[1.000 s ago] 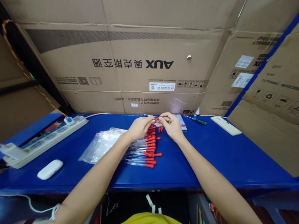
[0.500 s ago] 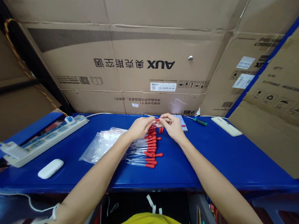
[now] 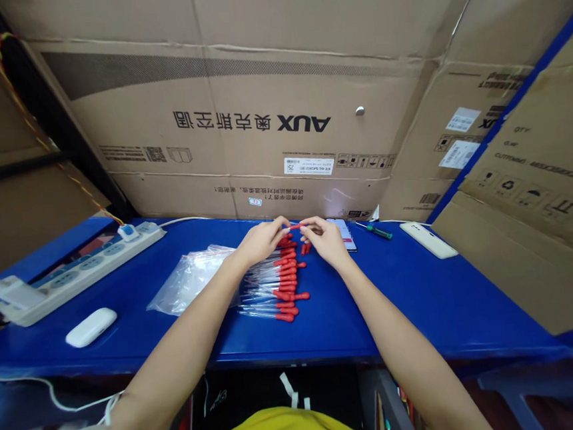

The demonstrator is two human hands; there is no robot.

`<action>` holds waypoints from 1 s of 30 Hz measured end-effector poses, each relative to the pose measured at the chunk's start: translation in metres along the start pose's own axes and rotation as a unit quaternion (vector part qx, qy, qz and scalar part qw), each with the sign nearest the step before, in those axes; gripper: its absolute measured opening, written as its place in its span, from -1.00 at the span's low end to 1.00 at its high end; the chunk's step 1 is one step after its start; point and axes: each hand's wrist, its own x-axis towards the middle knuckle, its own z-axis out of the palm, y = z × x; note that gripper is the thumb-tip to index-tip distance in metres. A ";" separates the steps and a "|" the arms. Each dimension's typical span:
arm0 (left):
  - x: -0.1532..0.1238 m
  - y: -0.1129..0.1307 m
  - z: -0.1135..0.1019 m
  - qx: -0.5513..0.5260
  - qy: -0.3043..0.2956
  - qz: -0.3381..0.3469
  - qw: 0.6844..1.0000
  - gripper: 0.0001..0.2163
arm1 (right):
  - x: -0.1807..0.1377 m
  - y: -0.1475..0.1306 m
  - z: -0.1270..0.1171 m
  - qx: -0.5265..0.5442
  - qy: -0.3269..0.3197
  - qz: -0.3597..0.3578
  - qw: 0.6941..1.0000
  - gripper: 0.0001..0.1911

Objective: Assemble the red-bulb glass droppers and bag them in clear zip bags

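Observation:
Over the back of the blue table, my left hand (image 3: 262,239) and my right hand (image 3: 325,240) pinch a red rubber dropper bulb (image 3: 295,226), one at each end. Any glass tube inside my left fingers is hidden. Below my hands lies a row of glass droppers (image 3: 260,285) with red bulbs, their bulb ends to the right and clear tubes to the left. A few loose red bulbs (image 3: 306,247) rest under my right hand. My left forearm passes over a clear plastic bag (image 3: 184,281) beside the droppers.
A phone-like screen (image 3: 346,234), a green-handled screwdriver (image 3: 375,232) and a pale phone (image 3: 429,240) lie to the right. At the left are a power strip (image 3: 78,277) and a white earbud case (image 3: 92,327). Cardboard (image 3: 248,64) walls the table's back.
My hands have drawn slightly apart, and more of the red bulb shows stretched between the fingertips. The view has shifted a little to the right.

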 end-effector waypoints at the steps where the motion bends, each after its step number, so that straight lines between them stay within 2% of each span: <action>1: 0.000 -0.002 -0.001 -0.003 0.001 0.000 1.000 -0.74 | 0.001 0.003 -0.001 -0.016 -0.002 0.001 1.000 -0.69; 6: -0.002 -0.013 0.002 0.021 0.030 -0.007 0.999 -0.82 | 0.002 0.012 -0.004 -0.157 0.013 -0.020 0.987 -0.76; 9: -0.002 -0.023 0.009 0.061 0.043 -0.068 0.995 -0.85 | 0.001 0.013 -0.005 -0.291 -0.001 -0.039 0.956 -0.78; 11: -0.001 -0.030 0.016 0.074 0.030 -0.105 0.991 -0.86 | 0.000 0.013 -0.006 -0.339 -0.017 -0.046 0.940 -0.79; 14: 0.000 -0.038 0.024 0.073 0.028 -0.125 0.989 -0.85 | -0.001 0.012 -0.005 -0.364 -0.033 -0.050 0.929 -0.79; 21: 0.001 -0.046 0.034 0.056 0.064 -0.169 0.982 -0.82 | 0.009 0.007 -0.003 -0.428 -0.046 -0.033 0.902 -0.75; 27: 0.001 -0.058 0.038 0.012 0.069 -0.159 0.985 -0.83 | 0.050 0.012 0.004 -0.475 -0.050 0.020 0.878 -0.74; 30: 0.003 -0.064 0.037 -0.029 0.073 -0.133 0.988 -0.74 | 0.071 0.020 0.013 -0.492 -0.077 0.046 0.866 -0.78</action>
